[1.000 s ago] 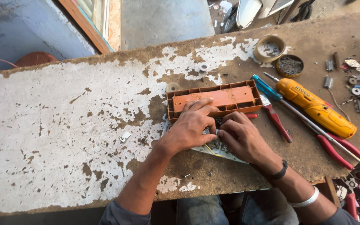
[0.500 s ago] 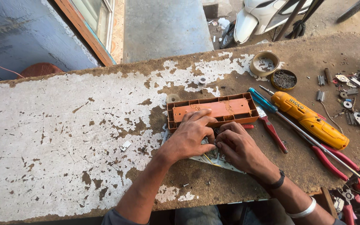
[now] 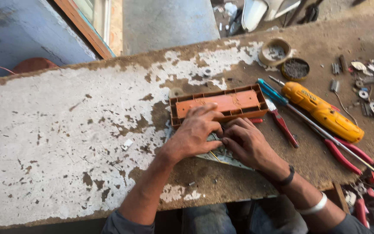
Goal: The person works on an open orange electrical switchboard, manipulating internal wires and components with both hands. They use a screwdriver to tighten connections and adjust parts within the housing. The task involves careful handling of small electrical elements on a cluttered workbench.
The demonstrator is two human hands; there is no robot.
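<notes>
Both hands (image 3: 195,132) (image 3: 249,143) pinch small parts on the paint-flaked workbench (image 3: 66,138) beside a blue wall (image 3: 18,30).

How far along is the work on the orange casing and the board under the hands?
Looks done: the orange casing lies open side up on the workbench, apart from the board. In hand: the left hand and right hand press together on a pale flat board; their fingers hide the exact spot. Left: the board is not in the casing, and the yellow driver and red pliers lie untouched.
</notes>
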